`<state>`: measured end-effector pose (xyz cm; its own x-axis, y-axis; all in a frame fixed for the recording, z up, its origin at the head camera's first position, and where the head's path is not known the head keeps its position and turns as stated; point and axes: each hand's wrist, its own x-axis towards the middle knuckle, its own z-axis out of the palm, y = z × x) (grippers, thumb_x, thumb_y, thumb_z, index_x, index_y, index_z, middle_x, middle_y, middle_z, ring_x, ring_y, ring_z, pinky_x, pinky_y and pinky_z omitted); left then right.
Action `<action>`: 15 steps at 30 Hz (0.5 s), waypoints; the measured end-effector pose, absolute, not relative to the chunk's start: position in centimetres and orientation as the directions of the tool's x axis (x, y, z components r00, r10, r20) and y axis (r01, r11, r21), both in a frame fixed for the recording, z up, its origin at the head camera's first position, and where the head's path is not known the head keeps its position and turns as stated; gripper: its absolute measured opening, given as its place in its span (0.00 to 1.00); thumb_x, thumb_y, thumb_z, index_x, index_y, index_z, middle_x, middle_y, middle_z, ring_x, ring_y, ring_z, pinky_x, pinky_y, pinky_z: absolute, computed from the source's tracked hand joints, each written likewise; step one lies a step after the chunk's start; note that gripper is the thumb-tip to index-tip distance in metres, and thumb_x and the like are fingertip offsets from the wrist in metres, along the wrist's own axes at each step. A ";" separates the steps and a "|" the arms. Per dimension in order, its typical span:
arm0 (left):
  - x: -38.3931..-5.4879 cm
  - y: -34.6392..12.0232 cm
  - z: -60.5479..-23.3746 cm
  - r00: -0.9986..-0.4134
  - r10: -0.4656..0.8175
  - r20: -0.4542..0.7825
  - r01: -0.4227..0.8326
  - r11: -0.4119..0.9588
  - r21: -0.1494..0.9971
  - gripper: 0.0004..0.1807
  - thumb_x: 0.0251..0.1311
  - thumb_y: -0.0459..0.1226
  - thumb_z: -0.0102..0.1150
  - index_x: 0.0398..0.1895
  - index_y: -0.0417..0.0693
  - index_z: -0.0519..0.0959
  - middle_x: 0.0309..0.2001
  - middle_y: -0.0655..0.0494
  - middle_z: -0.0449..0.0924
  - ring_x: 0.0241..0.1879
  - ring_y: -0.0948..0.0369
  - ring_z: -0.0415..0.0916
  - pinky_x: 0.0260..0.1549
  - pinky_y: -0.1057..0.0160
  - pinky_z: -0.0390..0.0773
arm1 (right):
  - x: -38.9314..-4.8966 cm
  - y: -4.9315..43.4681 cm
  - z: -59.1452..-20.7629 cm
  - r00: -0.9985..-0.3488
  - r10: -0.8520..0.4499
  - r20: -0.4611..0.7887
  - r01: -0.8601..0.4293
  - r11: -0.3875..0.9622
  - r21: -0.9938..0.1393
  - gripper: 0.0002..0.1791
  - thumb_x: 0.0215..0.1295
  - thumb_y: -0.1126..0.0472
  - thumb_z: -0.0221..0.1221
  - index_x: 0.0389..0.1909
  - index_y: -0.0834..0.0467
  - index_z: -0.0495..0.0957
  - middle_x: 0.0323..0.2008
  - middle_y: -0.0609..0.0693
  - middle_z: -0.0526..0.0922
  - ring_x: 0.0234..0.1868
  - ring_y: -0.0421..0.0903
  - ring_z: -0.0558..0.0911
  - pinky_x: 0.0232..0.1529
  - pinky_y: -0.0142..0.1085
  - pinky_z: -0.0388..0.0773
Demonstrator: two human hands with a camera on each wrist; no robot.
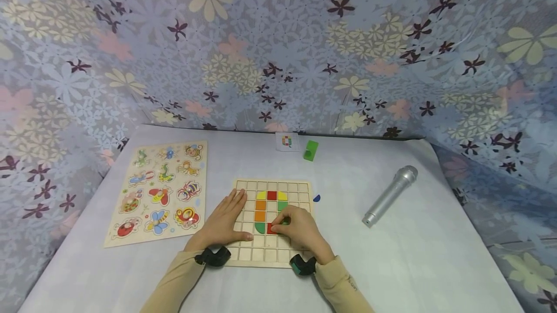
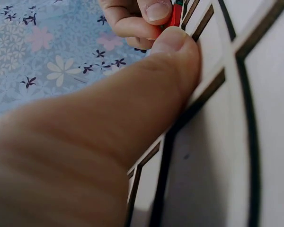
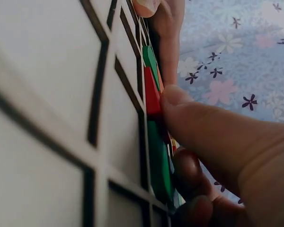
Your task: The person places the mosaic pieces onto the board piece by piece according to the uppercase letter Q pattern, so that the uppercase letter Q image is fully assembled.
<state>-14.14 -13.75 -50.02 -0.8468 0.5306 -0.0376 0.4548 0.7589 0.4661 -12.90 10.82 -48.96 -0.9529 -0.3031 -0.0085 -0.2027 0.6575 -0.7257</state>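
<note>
A wooden grid board [image 1: 258,254] lies on the table with red, yellow, orange and green tiles set in a ring. My left hand [image 1: 222,221] rests flat on its left side, fingers spread and thumb on the grid. At the ring's lower edge my right hand [image 1: 300,228] pinches a red square tile [image 3: 152,97] between thumb and fingers, low in its cell. Beside that tile sit a green quarter-round tile [image 1: 260,227] on the left and a green piece [image 3: 158,161] on the right, partly hidden by my right fingers.
Left of the board lies an insect puzzle [image 1: 148,182]. Behind it are a small pattern card [image 1: 287,142] and a green block [image 1: 313,146] with a darker round spot. A blue half-round piece [image 1: 316,198] lies by the board's right edge, a silver microphone [image 1: 389,197] farther right.
</note>
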 end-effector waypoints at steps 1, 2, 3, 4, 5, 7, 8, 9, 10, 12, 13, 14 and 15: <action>-14.1 -13.7 -50.0 -0.846 0.531 -0.037 0.456 0.758 0.466 0.60 0.50 0.59 0.67 0.75 0.35 0.47 0.78 0.41 0.41 0.77 0.43 0.36 0.75 0.44 0.44 | -12.9 10.8 -48.9 -0.952 -0.307 -0.007 -0.209 0.664 -0.718 0.03 0.53 0.56 0.71 0.26 0.48 0.86 0.30 0.40 0.82 0.34 0.36 0.77 0.36 0.29 0.72; -14.2 -13.7 -50.1 -0.846 0.532 -0.036 0.458 0.758 0.464 0.60 0.50 0.59 0.67 0.75 0.35 0.47 0.78 0.41 0.41 0.77 0.43 0.36 0.75 0.44 0.44 | -12.8 10.7 -48.9 -0.950 -0.311 -0.004 -0.216 0.668 -0.712 0.03 0.53 0.56 0.71 0.27 0.48 0.86 0.30 0.40 0.81 0.32 0.36 0.76 0.35 0.28 0.71; -14.2 -13.7 -50.1 -0.846 0.532 -0.038 0.456 0.758 0.466 0.60 0.50 0.59 0.67 0.75 0.35 0.47 0.78 0.42 0.41 0.77 0.43 0.36 0.75 0.44 0.44 | -12.8 10.7 -48.9 -0.950 -0.312 -0.003 -0.217 0.667 -0.713 0.03 0.53 0.56 0.71 0.28 0.48 0.86 0.28 0.39 0.81 0.30 0.35 0.75 0.34 0.28 0.71; -14.2 -13.7 -50.1 -0.847 0.530 -0.040 0.453 0.760 0.466 0.60 0.50 0.59 0.67 0.76 0.36 0.47 0.78 0.42 0.41 0.78 0.44 0.36 0.75 0.44 0.44 | -12.8 10.7 -48.9 -0.949 -0.315 0.000 -0.221 0.664 -0.714 0.04 0.53 0.56 0.71 0.29 0.49 0.86 0.27 0.38 0.80 0.28 0.34 0.74 0.32 0.27 0.70; -14.2 -13.7 -50.1 -0.847 0.530 -0.040 0.453 0.760 0.466 0.60 0.50 0.59 0.67 0.76 0.36 0.47 0.78 0.42 0.40 0.78 0.44 0.36 0.75 0.44 0.44 | -12.8 10.6 -48.9 -0.948 -0.317 0.006 -0.224 0.659 -0.718 0.05 0.53 0.56 0.71 0.30 0.49 0.86 0.25 0.38 0.80 0.26 0.34 0.73 0.30 0.27 0.69; -14.2 -13.7 -50.1 -0.847 0.531 -0.037 0.455 0.758 0.468 0.60 0.50 0.59 0.67 0.75 0.35 0.47 0.78 0.42 0.41 0.77 0.43 0.35 0.75 0.44 0.44 | -12.8 10.6 -48.9 -0.946 -0.324 0.018 -0.235 0.645 -0.727 0.06 0.53 0.57 0.71 0.32 0.51 0.86 0.23 0.38 0.79 0.22 0.33 0.71 0.26 0.25 0.68; -14.2 -13.7 -50.2 -0.847 0.530 -0.039 0.453 0.758 0.469 0.61 0.49 0.59 0.67 0.76 0.35 0.47 0.78 0.42 0.41 0.78 0.44 0.35 0.75 0.44 0.44 | -12.8 10.6 -48.9 -0.945 -0.327 0.025 -0.241 0.638 -0.731 0.07 0.53 0.58 0.71 0.33 0.51 0.85 0.22 0.38 0.79 0.20 0.33 0.70 0.25 0.25 0.67; -14.2 -13.7 -50.1 -0.848 0.528 -0.041 0.449 0.758 0.473 0.61 0.49 0.59 0.67 0.76 0.36 0.47 0.78 0.42 0.40 0.78 0.44 0.35 0.75 0.44 0.43 | -12.8 10.5 -49.0 -0.943 -0.331 0.030 -0.245 0.632 -0.735 0.08 0.53 0.58 0.71 0.34 0.52 0.85 0.21 0.38 0.79 0.19 0.32 0.69 0.23 0.25 0.67; -14.2 -13.7 -50.2 -0.849 0.527 -0.042 0.447 0.758 0.474 0.61 0.49 0.59 0.67 0.76 0.36 0.47 0.78 0.43 0.40 0.78 0.44 0.35 0.75 0.44 0.43 | -12.8 10.5 -49.0 -0.942 -0.335 0.032 -0.248 0.626 -0.739 0.08 0.53 0.58 0.71 0.35 0.52 0.85 0.21 0.38 0.79 0.19 0.32 0.69 0.23 0.25 0.67; -14.2 -13.8 -50.2 -0.850 0.525 -0.044 0.443 0.758 0.479 0.61 0.49 0.60 0.67 0.76 0.36 0.47 0.78 0.43 0.40 0.78 0.44 0.34 0.75 0.44 0.43 | -12.8 10.6 -48.9 -0.944 -0.329 0.027 -0.233 0.606 -0.760 0.08 0.54 0.59 0.70 0.35 0.53 0.85 0.22 0.39 0.80 0.19 0.32 0.70 0.23 0.25 0.67; -14.2 -13.8 -50.2 -0.850 0.525 -0.045 0.442 0.758 0.480 0.61 0.49 0.60 0.67 0.76 0.36 0.46 0.78 0.43 0.40 0.78 0.44 0.34 0.75 0.43 0.43 | -12.9 10.7 -48.9 -0.948 -0.316 0.021 -0.214 0.592 -0.777 0.07 0.56 0.59 0.69 0.35 0.53 0.85 0.22 0.40 0.80 0.20 0.33 0.70 0.23 0.25 0.68; -14.2 -13.8 -50.2 -0.850 0.524 -0.045 0.442 0.758 0.480 0.61 0.49 0.60 0.67 0.76 0.37 0.46 0.78 0.43 0.39 0.78 0.45 0.34 0.75 0.44 0.43 | -13.0 10.9 -48.9 -0.956 -0.294 0.018 -0.193 0.576 -0.794 0.06 0.57 0.60 0.68 0.35 0.53 0.85 0.23 0.41 0.81 0.21 0.34 0.71 0.24 0.25 0.68; -14.2 -13.8 -50.2 -0.850 0.525 -0.045 0.442 0.757 0.482 0.61 0.49 0.60 0.67 0.76 0.37 0.46 0.78 0.43 0.39 0.78 0.45 0.34 0.75 0.44 0.43 | -13.2 11.2 -48.9 -0.964 -0.265 0.019 -0.168 0.557 -0.814 0.05 0.58 0.60 0.67 0.36 0.54 0.85 0.24 0.43 0.82 0.21 0.34 0.71 0.24 0.25 0.69</action>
